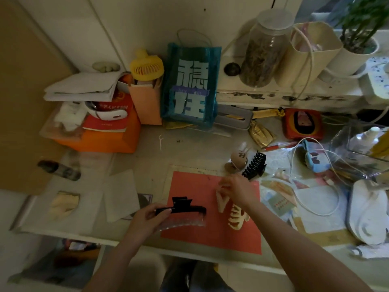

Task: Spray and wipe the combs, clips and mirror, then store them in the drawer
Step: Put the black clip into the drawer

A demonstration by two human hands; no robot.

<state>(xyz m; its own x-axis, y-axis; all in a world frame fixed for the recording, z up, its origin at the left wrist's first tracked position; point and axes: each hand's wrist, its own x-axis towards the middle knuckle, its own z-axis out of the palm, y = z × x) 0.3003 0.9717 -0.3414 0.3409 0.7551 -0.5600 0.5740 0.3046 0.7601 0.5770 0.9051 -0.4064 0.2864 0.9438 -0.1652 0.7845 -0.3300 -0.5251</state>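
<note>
My left hand point(147, 217) grips a long black hair claw clip point(183, 207) together with a clear comb-like piece point(185, 223) just under it, above the red mat point(210, 234). My right hand point(236, 191) reaches over the mat's upper right, fingers curled at the top of a beige clip point(223, 203). A second beige claw clip point(237, 219) lies on the mat below it. A black claw clip point(253, 166) stands just beyond my right hand. A spray bottle point(59, 169) lies at the far left. A yellow cloth point(63, 204) sits near the left edge.
Grey paper sheets point(120, 194) lie left of the mat. An orange box point(101, 135), a blue bag point(189, 89) and a jar point(263, 49) stand at the back. Cables, papers and a white object point(368, 213) crowd the right side. A small beige figurine point(240, 157) stands by the black clip.
</note>
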